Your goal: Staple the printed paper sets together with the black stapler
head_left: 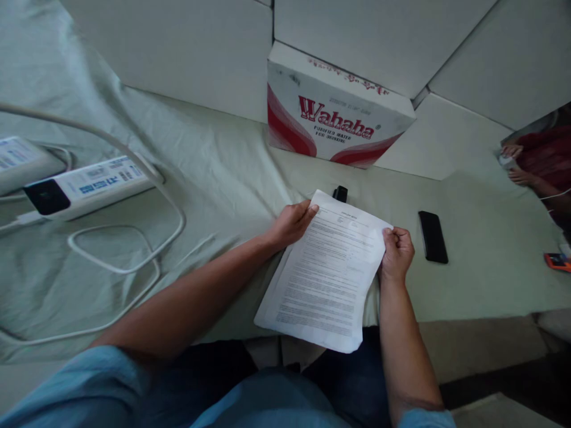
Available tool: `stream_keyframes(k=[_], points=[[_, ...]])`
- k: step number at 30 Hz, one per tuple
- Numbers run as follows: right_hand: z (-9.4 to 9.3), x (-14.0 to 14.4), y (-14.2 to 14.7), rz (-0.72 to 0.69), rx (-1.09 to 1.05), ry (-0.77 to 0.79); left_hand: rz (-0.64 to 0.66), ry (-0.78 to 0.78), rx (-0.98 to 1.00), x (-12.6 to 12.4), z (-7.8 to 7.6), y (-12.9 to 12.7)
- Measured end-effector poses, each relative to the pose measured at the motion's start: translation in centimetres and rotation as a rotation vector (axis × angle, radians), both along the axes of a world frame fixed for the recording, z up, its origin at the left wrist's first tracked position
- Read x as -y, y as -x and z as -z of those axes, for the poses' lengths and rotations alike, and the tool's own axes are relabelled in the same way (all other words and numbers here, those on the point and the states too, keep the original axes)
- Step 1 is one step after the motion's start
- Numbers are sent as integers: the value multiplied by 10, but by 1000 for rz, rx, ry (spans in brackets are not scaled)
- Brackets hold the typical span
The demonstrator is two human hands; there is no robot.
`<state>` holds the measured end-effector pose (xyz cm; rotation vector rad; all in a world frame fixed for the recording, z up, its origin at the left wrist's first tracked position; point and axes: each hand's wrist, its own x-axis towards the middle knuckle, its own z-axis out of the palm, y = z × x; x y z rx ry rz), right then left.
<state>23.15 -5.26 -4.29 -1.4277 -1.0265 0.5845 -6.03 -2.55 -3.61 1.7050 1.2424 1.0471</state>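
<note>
Between my two hands I hold a small stack of printed paper sheets [328, 279], its text facing up and its lower edge hanging toward my lap. My left hand [292, 223] pinches the upper left edge, thumb on top. At the upper right corner my right hand [397, 252] is closed on the paper, thumb over the front. A small black object [340, 194] shows just past the top edge of the sheets, partly covered by them. To the right of my right hand a black phone [432, 236] lies flat on the green cloth.
A white and red Wahaha water carton [336, 113] stands against the tiled wall. White power strips [96, 184] and looping white cables [178, 208] lie at left on the green tablecloth [223, 154]. At far right are another person's hands [513, 163] and an orange device [557, 261].
</note>
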Motion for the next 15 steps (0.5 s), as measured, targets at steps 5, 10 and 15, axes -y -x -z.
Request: stream_keyframes(k=[5, 10, 15], points=[[1, 1, -1, -59, -9, 15, -23, 12, 69, 0, 0, 1], [4, 1, -3, -126, 33, 32, -4, 46, 178, -1, -3, 4], [8, -1, -4, -96, 57, 16, -4, 66, 160, -2, -3, 4]])
